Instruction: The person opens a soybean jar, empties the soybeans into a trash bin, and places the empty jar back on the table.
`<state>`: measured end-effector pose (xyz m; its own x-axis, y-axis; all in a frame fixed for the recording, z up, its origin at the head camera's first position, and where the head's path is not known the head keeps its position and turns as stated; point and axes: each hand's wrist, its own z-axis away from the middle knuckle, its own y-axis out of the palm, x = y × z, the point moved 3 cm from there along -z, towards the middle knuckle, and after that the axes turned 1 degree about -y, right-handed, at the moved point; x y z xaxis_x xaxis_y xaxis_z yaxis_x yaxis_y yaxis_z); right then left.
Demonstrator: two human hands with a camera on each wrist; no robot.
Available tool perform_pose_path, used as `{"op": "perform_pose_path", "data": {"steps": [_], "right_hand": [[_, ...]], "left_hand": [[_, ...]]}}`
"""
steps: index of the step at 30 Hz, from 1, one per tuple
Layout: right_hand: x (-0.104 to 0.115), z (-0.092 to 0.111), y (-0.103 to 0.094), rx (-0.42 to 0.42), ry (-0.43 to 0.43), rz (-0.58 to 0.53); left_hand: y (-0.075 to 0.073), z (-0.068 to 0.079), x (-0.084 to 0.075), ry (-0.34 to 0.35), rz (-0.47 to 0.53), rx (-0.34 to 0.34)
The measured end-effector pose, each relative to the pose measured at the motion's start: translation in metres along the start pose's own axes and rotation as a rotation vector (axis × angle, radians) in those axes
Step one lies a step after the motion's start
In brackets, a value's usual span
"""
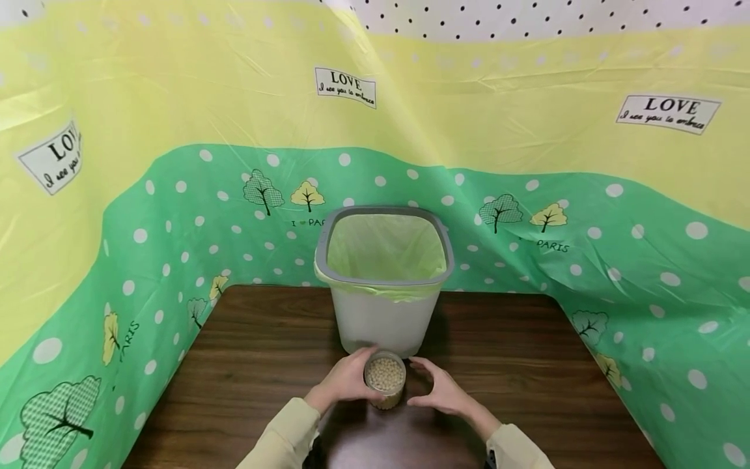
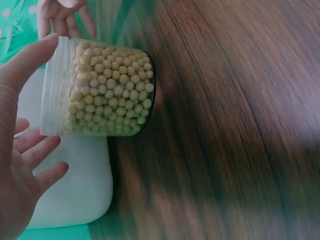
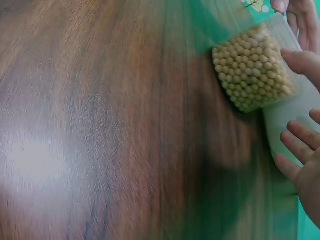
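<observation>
A clear jar of soybeans (image 1: 385, 376) stands on the table just in front of the bin, and its translucent rim band shows in the left wrist view. Whether a clear lid covers the top, I cannot tell. My left hand (image 1: 349, 376) is around the jar's left side, thumb at the front and fingers toward the back. In the left wrist view the left thumb (image 2: 35, 60) is at the rim and the other fingers are spread, fairly straight. To the right of the jar, my right hand (image 1: 443, 393) is apart from it, thumb and fingers spread with nothing between them.
Behind the jar stands a white bin (image 1: 383, 319) with a grey rim and a light green liner. Dark wood tabletop (image 1: 263, 345) extends to both sides. A green and yellow printed curtain (image 1: 205, 215) surrounds the table's back and sides.
</observation>
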<state>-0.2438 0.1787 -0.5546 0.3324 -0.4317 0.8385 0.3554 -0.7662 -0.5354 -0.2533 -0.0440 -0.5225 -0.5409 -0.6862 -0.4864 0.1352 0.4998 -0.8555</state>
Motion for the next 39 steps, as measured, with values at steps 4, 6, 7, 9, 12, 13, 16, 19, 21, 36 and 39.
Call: {"op": "perform_pose_path", "data": {"steps": [4, 6, 7, 9, 12, 13, 16, 19, 21, 36, 39], "right_hand": [[-0.006, -0.008, 0.011, 0.001, 0.02, -0.064], [-0.008, -0.012, 0.016, 0.001, 0.038, -0.109], [-0.009, -0.014, 0.018, 0.001, 0.044, -0.123], [-0.01, -0.017, 0.022, 0.014, 0.053, -0.154], [-0.009, -0.02, 0.027, 0.044, 0.046, -0.207], [-0.009, -0.021, 0.029, 0.053, 0.041, -0.219], [-0.001, -0.022, 0.033, 0.072, 0.019, -0.273], [-0.003, -0.026, 0.039, 0.071, -0.005, -0.31], [-0.005, -0.028, 0.041, 0.068, -0.014, -0.337], [0.02, -0.024, 0.015, 0.065, -0.051, -0.258], [0.036, -0.022, 0.004, 0.066, -0.067, -0.235]], "left_hand": [[0.005, -0.002, 0.004, -0.054, 0.042, 0.023], [0.008, -0.003, 0.006, -0.076, 0.059, 0.03], [0.009, -0.003, 0.007, -0.085, 0.069, 0.033], [0.01, -0.004, 0.008, -0.1, 0.09, 0.037], [0.012, -0.005, 0.01, -0.11, 0.124, 0.038], [0.012, -0.005, 0.01, -0.113, 0.137, 0.036], [0.014, -0.005, 0.012, -0.119, 0.194, 0.027], [0.016, -0.006, 0.014, -0.12, 0.263, 0.019], [0.017, -0.007, 0.015, -0.121, 0.302, 0.013], [-0.016, -0.005, -0.008, -0.066, 0.404, -0.041], [-0.027, -0.004, -0.015, -0.048, 0.467, -0.037]]}}
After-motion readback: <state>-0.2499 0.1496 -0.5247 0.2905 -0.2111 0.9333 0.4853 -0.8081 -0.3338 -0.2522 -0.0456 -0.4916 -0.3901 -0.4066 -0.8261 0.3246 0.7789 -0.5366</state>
